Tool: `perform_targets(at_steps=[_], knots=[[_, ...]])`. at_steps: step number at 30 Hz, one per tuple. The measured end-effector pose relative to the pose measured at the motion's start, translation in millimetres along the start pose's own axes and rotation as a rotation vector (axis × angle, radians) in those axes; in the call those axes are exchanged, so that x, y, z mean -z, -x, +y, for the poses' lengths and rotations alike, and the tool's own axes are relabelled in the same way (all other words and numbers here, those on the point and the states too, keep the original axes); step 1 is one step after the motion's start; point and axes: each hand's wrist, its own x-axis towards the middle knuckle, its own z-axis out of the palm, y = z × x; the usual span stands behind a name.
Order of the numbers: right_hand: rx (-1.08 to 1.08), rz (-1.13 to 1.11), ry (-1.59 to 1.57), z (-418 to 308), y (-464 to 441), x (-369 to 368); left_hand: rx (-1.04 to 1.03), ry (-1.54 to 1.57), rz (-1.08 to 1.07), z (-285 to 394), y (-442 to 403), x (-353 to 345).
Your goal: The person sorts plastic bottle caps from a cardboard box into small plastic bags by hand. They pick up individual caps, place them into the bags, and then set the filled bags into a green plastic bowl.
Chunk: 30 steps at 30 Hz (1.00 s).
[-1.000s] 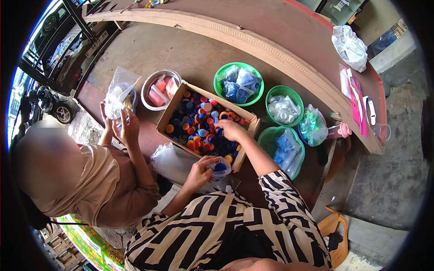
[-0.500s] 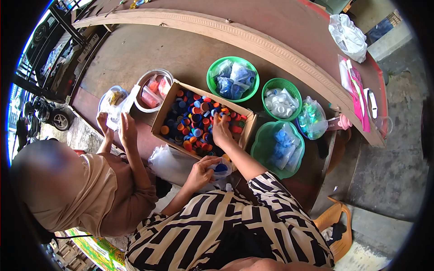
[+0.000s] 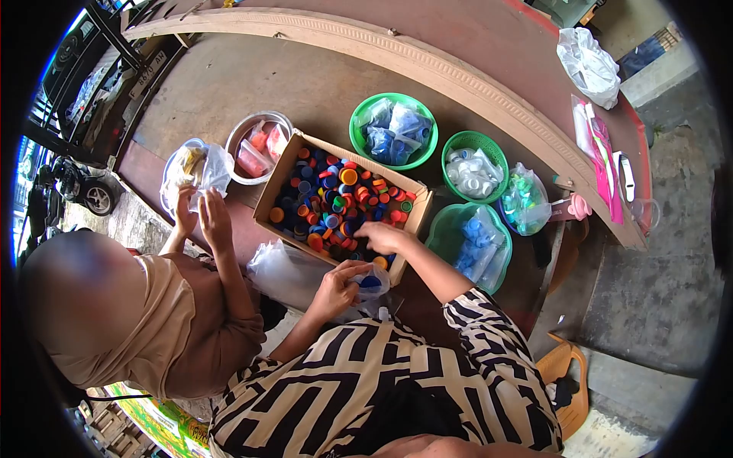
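Note:
In my left hand (image 3: 334, 291), its fingers closed at the rim, is a clear plastic bag (image 3: 380, 279) with blue bottle caps (image 3: 369, 282) inside. My right hand (image 3: 383, 238) reaches over the near right part of a cardboard box (image 3: 269, 195). Its fingers stretch toward the loose bottle caps (image 3: 313, 206) in the box, which are mostly blue, red and orange. No cap shows plainly between those fingers. The held bag is just outside the box's near side.
Beyond the box stand a green basin (image 3: 434, 137) of bagged blue caps and a green basket (image 3: 452, 145) of bagged white caps. A teal basin (image 3: 439, 229) is at right. Clear bags (image 3: 279, 267) lie left. A co-worker's hands (image 3: 206, 210) are near a bag (image 3: 217, 168).
My right hand has drawn back toward the box's near side. Caps in the middle have shifted, and a yellow-orange one now shows. My left hand still holds the bag.

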Motion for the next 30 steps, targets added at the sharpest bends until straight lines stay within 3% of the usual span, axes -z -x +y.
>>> perform_targets(at_steps=[2,3,5,7,10,15,19,21,25,27,29,30], knots=[[-0.016,0.226,-0.082,16,1,3,-0.022,-0.016,-0.004,0,0,-1],[0.075,0.415,-0.047,26,3,5,-0.022,-0.017,-0.004,0,0,-1],[-0.088,0.529,-0.008,22,7,25,-0.023,-0.027,0.003,-1,1,-1],[-0.112,0.546,-0.044,20,12,34,-0.038,-0.042,0.01,-1,3,0],[-0.099,0.213,0.216,5,28,28,-0.045,-0.039,0.024,0,3,0],[-0.049,0.231,0.564,1,33,-5,-0.06,-0.036,0.039,-4,3,3],[-0.08,0.356,0.267,1,36,6,-0.055,-0.037,0.051,-4,7,3],[-0.046,0.368,-0.08,0,40,17,-0.059,-0.033,0.052,-5,8,2],[0.148,0.416,-0.29,-48,88,38,-0.063,0.017,0.094,-12,9,0],[0.333,0.467,-0.269,-62,107,30,-0.068,0.027,0.106,-13,9,-2],[0.344,0.482,-0.053,-81,129,20,-0.074,0.029,0.116,-13,10,-4],[0.249,0.439,0.001,-90,139,13,-0.079,0.027,0.11,-14,10,-6]])
